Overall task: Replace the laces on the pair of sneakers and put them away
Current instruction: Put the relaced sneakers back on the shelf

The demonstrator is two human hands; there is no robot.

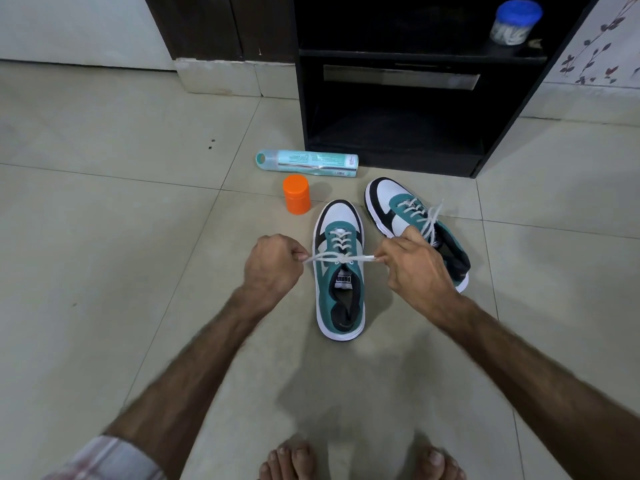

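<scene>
- Orange canister [296, 194] and pale bottle [307, 162] lie on the tiled floor [104, 237], left of the shoes.
- Left hand [272, 263] pinches one end of the white lace [341, 258]; the near sneaker [339, 268] points away, long axis between the hands, lace pulled crosswise.
- Right hand [414, 268] pinches the other end; the second sneaker [415, 223], already tied, sits just beyond it, below the black cabinet [398, 98].

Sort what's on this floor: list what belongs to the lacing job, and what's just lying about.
Job:
- teal-and-white sneaker being laced
- white lace, pulled by left hand and right hand
- second teal-and-white sneaker, already tied
- black open shelf unit, probably for storage

Lying about:
- orange plastic jar
- pale green tube on its side
- blue-lidded clear jar
</scene>
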